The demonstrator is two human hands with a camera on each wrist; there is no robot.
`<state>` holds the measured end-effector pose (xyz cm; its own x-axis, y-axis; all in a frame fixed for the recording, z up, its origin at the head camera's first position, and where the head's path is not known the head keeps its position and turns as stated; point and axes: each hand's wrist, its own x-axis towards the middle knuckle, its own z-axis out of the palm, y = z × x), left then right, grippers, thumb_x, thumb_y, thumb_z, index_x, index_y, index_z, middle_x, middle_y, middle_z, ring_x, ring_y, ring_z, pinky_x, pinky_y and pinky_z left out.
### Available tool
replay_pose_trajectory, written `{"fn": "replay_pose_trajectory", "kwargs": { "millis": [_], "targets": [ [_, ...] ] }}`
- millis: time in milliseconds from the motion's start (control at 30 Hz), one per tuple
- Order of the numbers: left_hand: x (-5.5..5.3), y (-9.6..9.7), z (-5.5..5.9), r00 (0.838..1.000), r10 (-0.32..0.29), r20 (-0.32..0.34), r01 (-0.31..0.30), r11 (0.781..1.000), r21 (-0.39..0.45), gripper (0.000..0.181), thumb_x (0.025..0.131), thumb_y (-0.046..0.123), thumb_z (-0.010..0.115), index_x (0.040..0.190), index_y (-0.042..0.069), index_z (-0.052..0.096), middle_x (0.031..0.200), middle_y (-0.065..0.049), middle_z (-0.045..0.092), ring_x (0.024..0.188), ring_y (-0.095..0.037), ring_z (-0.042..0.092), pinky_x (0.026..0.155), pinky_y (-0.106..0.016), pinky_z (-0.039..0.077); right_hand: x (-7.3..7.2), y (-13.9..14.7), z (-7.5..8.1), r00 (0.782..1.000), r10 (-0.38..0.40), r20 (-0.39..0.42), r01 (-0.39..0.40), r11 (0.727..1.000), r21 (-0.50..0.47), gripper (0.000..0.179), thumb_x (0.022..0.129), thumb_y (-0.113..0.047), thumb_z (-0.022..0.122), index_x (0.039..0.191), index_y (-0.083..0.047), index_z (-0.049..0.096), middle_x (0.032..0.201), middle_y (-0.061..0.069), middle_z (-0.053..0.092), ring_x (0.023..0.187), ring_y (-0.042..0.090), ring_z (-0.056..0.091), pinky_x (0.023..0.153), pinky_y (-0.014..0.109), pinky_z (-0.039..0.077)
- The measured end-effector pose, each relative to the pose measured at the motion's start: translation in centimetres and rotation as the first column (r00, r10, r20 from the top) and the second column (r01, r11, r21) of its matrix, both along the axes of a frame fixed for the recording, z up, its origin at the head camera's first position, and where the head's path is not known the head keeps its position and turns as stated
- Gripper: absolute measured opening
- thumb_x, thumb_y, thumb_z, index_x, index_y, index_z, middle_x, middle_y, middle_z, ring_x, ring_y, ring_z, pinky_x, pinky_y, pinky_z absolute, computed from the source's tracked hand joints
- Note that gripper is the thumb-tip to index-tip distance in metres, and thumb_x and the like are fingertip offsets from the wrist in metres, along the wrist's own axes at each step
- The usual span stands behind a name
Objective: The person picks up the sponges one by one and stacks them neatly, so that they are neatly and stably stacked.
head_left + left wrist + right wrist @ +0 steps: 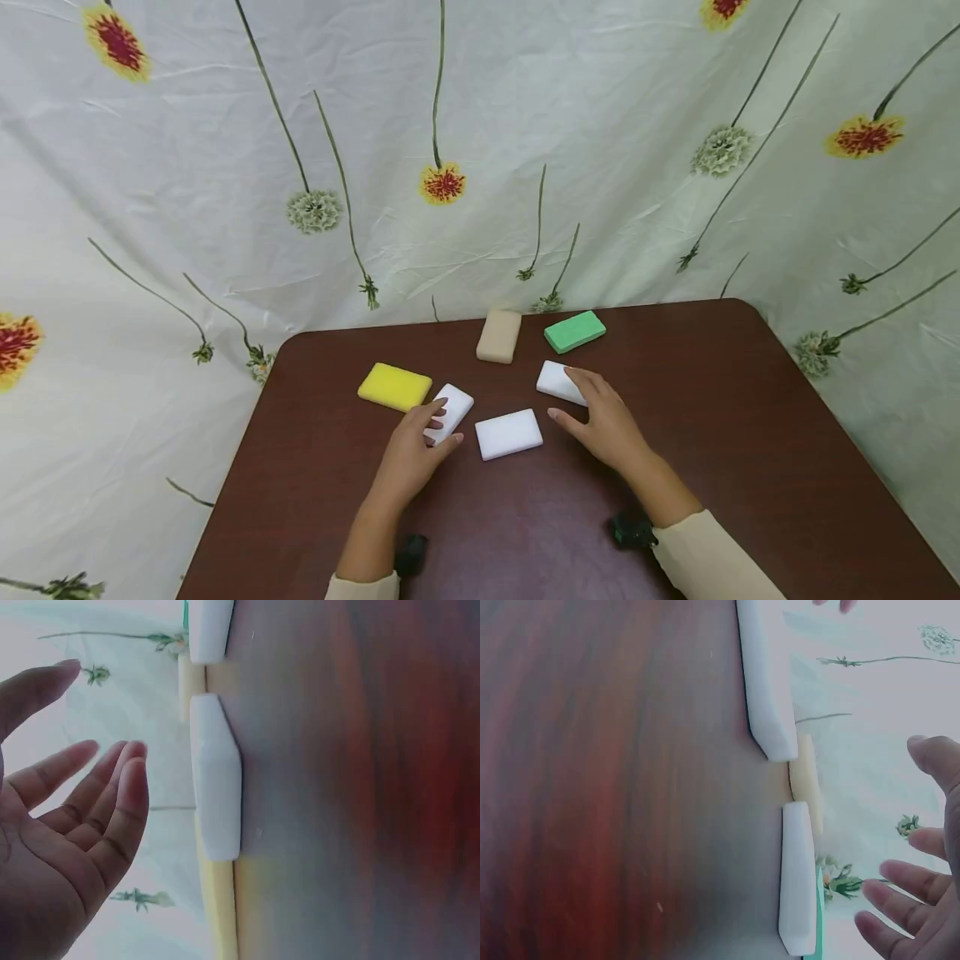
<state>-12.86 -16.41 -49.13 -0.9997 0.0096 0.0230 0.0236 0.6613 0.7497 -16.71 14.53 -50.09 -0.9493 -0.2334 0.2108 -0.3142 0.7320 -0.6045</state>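
Note:
Three white sponge blocks lie flat on the table: a left one (453,410), a middle one (509,434) and a right one (558,381). My left hand (415,450) hovers over the left white block and hides part of it; the left wrist view shows a gap between its loosely bent fingers and the white block (217,780). My right hand (606,421) is above the near edge of the right white block, covering its corner. Its fingers are spread apart and hold nothing, clear of the white block (798,881) in the right wrist view.
A yellow sponge (394,387) lies beside the left white block. Farther back are a beige block (498,337) and a green sponge (574,332). The dark brown table (720,417) ends at a hanging flowered cloth (600,125).

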Motion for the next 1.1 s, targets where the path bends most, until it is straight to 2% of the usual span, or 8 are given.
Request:
{"fn": "replay_pose_trajectory", "kwargs": {
  "millis": [100,333,500,733,1100],
  "targets": [
    [0.2,0.7,-0.2,0.999,-0.023,0.039,0.021,0.999,0.035,0.057,0.087,0.019,0.080,0.139,0.008,0.059,0.118,-0.011,0.066,0.104,-0.023,0.066,0.088,-0.041,0.056,0.3,-0.3,-0.3,0.999,0.009,0.035,-0.008,1.000,-0.022,0.069,0.092,-0.043,0.073,0.149,-0.012,0.049,0.147,0.013,0.053,0.138,0.035,0.050,0.110,0.056,0.042],
    [0.6,1.7,-0.8,0.991,-0.082,0.108,0.075,0.995,0.073,0.057,0.088,0.021,0.080,0.139,0.006,0.059,0.116,-0.008,0.066,0.101,-0.019,0.066,0.089,-0.040,0.054,1.1,-1.2,-0.9,0.981,0.090,0.170,-0.069,0.990,-0.125,0.064,0.092,-0.033,0.074,0.147,-0.010,0.051,0.138,0.014,0.058,0.124,0.030,0.059,0.104,0.051,0.048],
    [0.5,1.9,-1.2,0.983,-0.104,0.152,0.092,0.992,0.086,0.060,0.088,0.023,0.079,0.141,0.006,0.057,0.116,-0.008,0.067,0.099,-0.018,0.067,0.086,-0.038,0.055,1.3,-1.7,-1.0,0.975,0.128,0.182,-0.103,0.985,-0.137,0.062,0.091,-0.029,0.075,0.145,-0.007,0.053,0.133,0.014,0.062,0.118,0.028,0.062,0.100,0.048,0.050],
    [0.4,2.4,-1.3,0.975,-0.107,0.196,0.081,0.987,0.136,0.067,0.088,0.027,0.079,0.145,0.006,0.052,0.116,-0.009,0.067,0.097,-0.017,0.067,0.082,-0.035,0.054,1.5,-2.2,-1.3,0.960,0.160,0.232,-0.117,0.975,-0.188,0.059,0.092,-0.024,0.076,0.143,-0.003,0.054,0.123,0.011,0.064,0.108,0.023,0.064,0.093,0.041,0.054],
    [0.0,2.9,-1.8,0.967,-0.143,0.212,0.113,0.982,0.151,0.070,0.089,0.024,0.078,0.148,-0.001,0.048,0.120,-0.010,0.067,0.100,-0.018,0.066,0.084,-0.033,0.053,1.3,-2.6,-2.3,0.944,0.208,0.258,-0.135,0.952,-0.274,0.062,0.091,-0.019,0.076,0.142,0.003,0.052,0.117,0.015,0.064,0.101,0.023,0.065,0.085,0.037,0.056]
  ]
}}
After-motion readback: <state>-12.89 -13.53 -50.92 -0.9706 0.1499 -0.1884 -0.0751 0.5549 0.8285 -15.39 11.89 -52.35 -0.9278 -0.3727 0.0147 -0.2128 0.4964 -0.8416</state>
